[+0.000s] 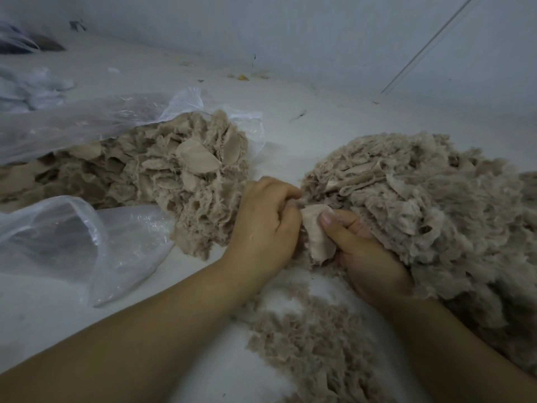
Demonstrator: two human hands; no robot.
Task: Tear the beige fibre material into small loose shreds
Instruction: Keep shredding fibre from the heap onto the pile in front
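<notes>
Left hand (pixel 263 221): forearm angled in from lower left, fingers curled, pinching beige fibre piece (pixel 318 232). Right hand (pixel 364 251): thumb pressed on same piece, fingers curled beneath. Piece between fibre-filled plastic bag (pixel 87 123) and shred pile (pixel 421 205).

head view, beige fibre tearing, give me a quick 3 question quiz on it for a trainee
1. True or false: both hands grip the same beige fibre piece.
2. The pile spilling from the clear plastic bag lies on which side of the hands? A) the person's left B) the person's right C) under the forearms
3. Fill in: a thin scatter of loose shreds lies on the white surface between the two ____.

Key
1. True: the left hand pinches its top, and the right hand holds it with the thumb on its face.
2. A
3. forearms
</notes>
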